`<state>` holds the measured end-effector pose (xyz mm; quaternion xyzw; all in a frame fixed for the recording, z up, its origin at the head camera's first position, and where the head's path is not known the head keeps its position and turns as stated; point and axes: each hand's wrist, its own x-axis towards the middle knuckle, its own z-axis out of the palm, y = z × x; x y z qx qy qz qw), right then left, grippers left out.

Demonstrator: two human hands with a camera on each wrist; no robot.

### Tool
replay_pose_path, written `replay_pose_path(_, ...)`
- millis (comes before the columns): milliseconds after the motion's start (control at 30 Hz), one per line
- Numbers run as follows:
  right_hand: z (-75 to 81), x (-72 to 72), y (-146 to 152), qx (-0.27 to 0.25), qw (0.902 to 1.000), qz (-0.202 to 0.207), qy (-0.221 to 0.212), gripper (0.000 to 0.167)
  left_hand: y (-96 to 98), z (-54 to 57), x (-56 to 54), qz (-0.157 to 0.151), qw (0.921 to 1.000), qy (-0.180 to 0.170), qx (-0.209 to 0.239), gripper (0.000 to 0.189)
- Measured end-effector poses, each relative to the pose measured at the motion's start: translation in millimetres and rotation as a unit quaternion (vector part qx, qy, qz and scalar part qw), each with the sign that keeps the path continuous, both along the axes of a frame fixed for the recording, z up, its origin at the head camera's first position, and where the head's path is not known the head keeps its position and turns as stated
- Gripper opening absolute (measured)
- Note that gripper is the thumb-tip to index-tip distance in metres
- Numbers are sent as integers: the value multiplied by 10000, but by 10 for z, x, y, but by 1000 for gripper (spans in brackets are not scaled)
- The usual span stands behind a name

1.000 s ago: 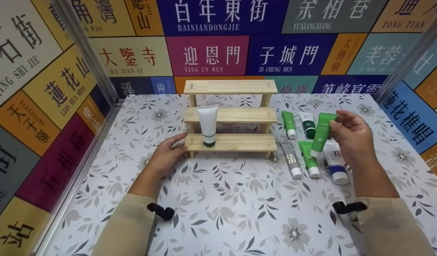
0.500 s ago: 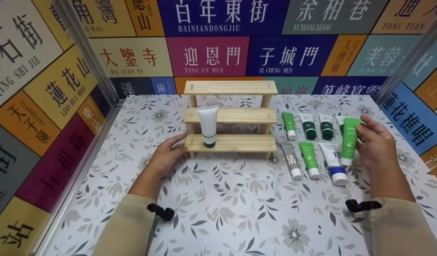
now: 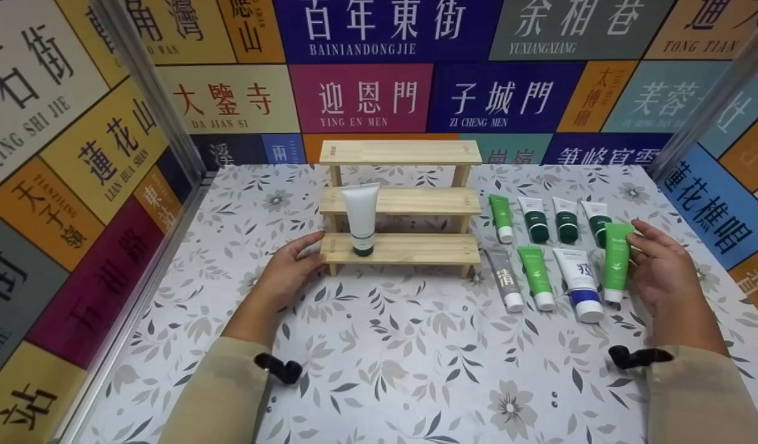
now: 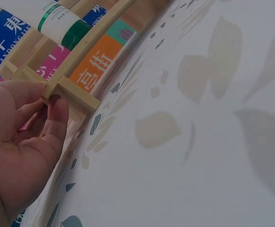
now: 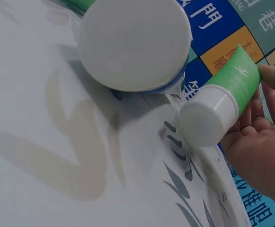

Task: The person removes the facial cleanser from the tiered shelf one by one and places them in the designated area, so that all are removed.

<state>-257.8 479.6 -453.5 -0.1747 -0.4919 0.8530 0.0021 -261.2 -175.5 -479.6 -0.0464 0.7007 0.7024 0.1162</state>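
My right hand [image 3: 671,271] pinches a green squeeze tube [image 3: 617,262] by its upper edge, its white cap pointing down toward the front. In the right wrist view that tube's white cap [image 5: 209,116] is just off the cloth or touching it; I cannot tell which. My left hand [image 3: 289,271] grips the left end of the lowest step of a three-tier wooden display stand [image 3: 416,246], thumb and fingers around the wood in the left wrist view. On that step a white tube [image 3: 360,216] stands upright on its dark green cap.
Right of the stand lie several tubes in two rows: green [image 3: 501,216], white and dark green [image 3: 535,217], grey [image 3: 505,277], another green tube [image 3: 536,277], and white with a blue band [image 3: 579,280]. Patterned cloth [image 3: 379,357] covers the table; lettered panels [image 3: 372,95] stand behind.
My right hand has moved right and toward the front with the green tube, lowering it beside the blue-banded one. The left hand and the stand stay put.
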Motion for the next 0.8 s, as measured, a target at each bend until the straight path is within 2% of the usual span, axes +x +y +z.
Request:
replay_pose_path(133, -42, 8, 94, -32, 9996, 248, -163, 40, -8, -13, -9, 17, 10000, -2, 26, 56)
replay_pose_path(300, -44, 5, 136, 140, 9983, 280, -499, 40, -19, -22, -18, 9, 10000, 3, 52, 55)
replay_pose_path(400, -51, -1, 118, 431, 9965, 277, -662, 45, -21, -13, -17, 30, 10000, -48, 49, 55)
replay_pose_path(500, -72, -13, 94, 887, 9923, 252, -832, 56, -22, -1, -17, 32, 10000, -73, -20, 55)
replay_pose_path(667, -96, -39, 68, 1673, 9782, 315, -1186, 81, -27, -7, -24, 5, 10000, -44, -63, 54)
replay_pose_path(800, -104, -66, 55, 2059, 9697, 375, -1261, 84, -29, -24, -25, -14, 10000, -17, -70, 54)
